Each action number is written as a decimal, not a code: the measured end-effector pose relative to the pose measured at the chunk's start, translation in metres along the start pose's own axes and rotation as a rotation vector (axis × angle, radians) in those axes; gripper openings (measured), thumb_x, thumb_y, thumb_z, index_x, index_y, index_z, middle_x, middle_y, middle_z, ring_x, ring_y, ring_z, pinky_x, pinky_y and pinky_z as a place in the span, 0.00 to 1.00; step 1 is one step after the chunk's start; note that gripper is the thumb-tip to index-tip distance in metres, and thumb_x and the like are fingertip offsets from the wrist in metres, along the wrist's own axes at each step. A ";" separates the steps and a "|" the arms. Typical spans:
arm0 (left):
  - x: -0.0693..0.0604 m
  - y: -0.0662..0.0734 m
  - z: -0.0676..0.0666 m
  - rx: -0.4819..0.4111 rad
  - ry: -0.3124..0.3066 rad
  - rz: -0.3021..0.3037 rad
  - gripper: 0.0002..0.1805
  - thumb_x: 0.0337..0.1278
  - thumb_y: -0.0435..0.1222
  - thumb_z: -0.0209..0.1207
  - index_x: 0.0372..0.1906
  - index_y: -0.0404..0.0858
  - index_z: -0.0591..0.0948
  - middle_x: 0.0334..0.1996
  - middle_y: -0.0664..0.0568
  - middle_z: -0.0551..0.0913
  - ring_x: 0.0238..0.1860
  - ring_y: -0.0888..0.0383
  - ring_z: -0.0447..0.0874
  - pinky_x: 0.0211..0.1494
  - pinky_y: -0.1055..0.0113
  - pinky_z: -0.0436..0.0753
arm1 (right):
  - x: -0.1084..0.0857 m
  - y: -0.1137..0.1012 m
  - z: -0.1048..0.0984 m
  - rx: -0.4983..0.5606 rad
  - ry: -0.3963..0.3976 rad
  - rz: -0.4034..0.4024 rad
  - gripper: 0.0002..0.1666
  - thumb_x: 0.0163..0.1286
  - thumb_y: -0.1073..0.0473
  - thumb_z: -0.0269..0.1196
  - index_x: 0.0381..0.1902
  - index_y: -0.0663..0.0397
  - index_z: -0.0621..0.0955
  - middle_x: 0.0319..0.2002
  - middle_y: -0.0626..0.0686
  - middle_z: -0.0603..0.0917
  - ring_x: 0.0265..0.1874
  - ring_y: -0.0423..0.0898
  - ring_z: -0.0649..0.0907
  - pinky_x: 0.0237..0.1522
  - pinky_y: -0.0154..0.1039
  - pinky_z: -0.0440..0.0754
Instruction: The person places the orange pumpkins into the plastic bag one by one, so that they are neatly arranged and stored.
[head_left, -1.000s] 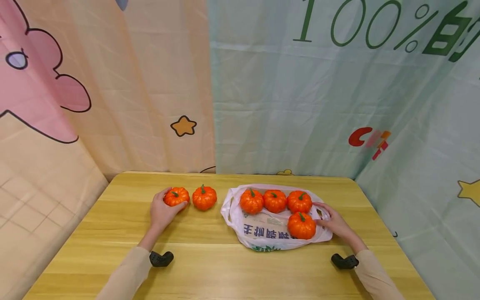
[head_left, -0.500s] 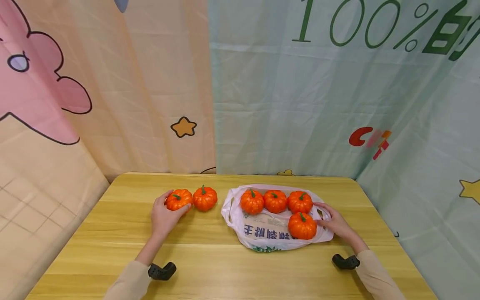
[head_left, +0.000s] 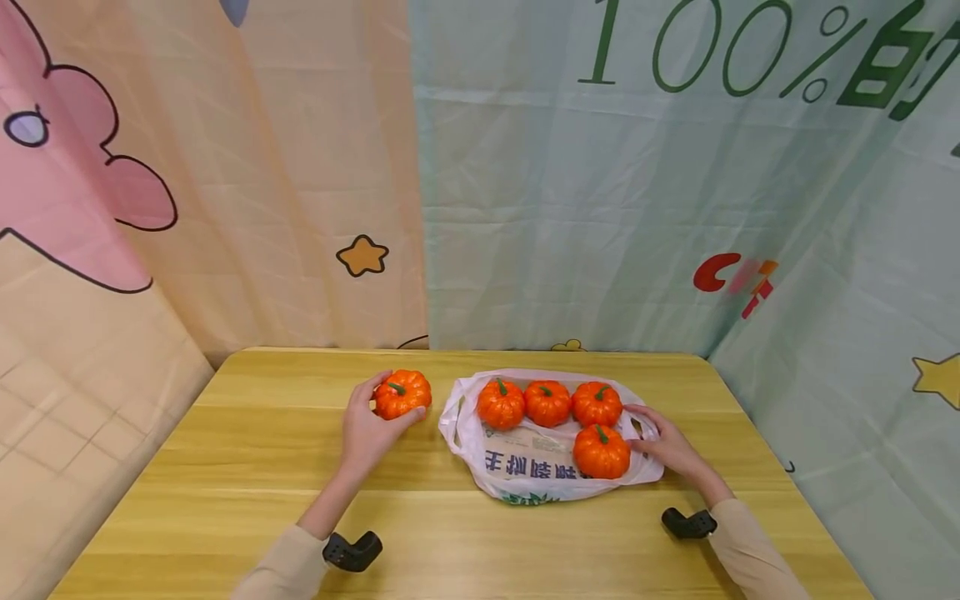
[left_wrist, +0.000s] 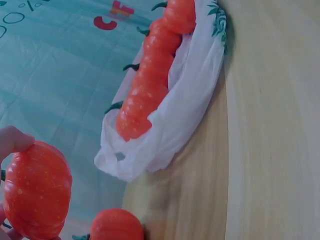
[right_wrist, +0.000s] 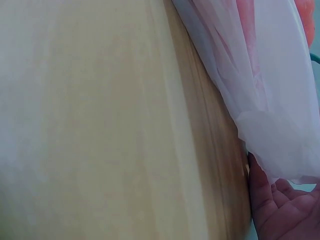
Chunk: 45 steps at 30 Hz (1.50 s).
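Observation:
My left hand (head_left: 372, 429) holds a small orange pumpkin (head_left: 405, 395) with a green stem, thumb on its near side and fingers on its far side. In the left wrist view this pumpkin (left_wrist: 39, 190) is raised above the table, and another pumpkin (left_wrist: 116, 227) sits on the wood below it. The held pumpkin hides that other one in the head view. A white plastic bag (head_left: 468, 433) lies at centre right with several pumpkins (head_left: 602, 452) in it. My right hand (head_left: 672, 448) grips the bag's right edge; the bag (right_wrist: 280, 145) covers part of its fingers in the right wrist view.
A light wooden table (head_left: 420, 542) carries everything. Printed curtains (head_left: 570, 208) hang behind it and at both sides. A black wrist device (head_left: 352, 552) sits on the left forearm, and a similar device (head_left: 688, 523) on the right.
My left hand has lifted its pumpkin and moved it right, in front of the other loose pumpkin, which it now hides in the head view. The right hand and bag stay in place.

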<state>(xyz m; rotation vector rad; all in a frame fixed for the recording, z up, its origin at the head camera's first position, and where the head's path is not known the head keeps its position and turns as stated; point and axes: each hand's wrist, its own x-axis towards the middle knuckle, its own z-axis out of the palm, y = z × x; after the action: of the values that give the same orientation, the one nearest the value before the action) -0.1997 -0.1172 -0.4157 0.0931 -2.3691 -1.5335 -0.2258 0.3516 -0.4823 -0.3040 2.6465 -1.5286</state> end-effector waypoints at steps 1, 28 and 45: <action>-0.001 0.003 0.004 -0.006 -0.005 0.007 0.40 0.38 0.37 0.75 0.63 0.38 0.73 0.58 0.41 0.72 0.59 0.44 0.72 0.60 0.46 0.77 | 0.000 0.000 0.000 0.000 0.002 0.002 0.36 0.61 0.66 0.64 0.66 0.66 0.66 0.68 0.72 0.62 0.69 0.69 0.56 0.66 0.73 0.48; -0.039 0.043 0.116 -0.113 -0.236 0.164 0.39 0.35 0.42 0.75 0.59 0.41 0.75 0.60 0.44 0.73 0.58 0.46 0.74 0.59 0.45 0.77 | -0.002 -0.001 0.004 -0.023 0.009 0.029 0.36 0.59 0.66 0.65 0.65 0.64 0.68 0.67 0.71 0.64 0.68 0.70 0.58 0.66 0.73 0.49; -0.055 0.043 0.154 -0.052 -0.326 0.103 0.40 0.33 0.48 0.76 0.59 0.44 0.76 0.52 0.44 0.70 0.55 0.46 0.72 0.56 0.46 0.78 | 0.000 0.001 0.000 -0.011 0.013 -0.026 0.35 0.59 0.67 0.65 0.64 0.66 0.68 0.66 0.71 0.65 0.68 0.70 0.57 0.65 0.73 0.48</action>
<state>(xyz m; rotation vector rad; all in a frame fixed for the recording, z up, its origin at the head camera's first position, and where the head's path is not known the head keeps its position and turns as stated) -0.1887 0.0490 -0.4473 -0.3087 -2.5260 -1.6654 -0.2258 0.3517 -0.4830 -0.3310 2.6718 -1.5296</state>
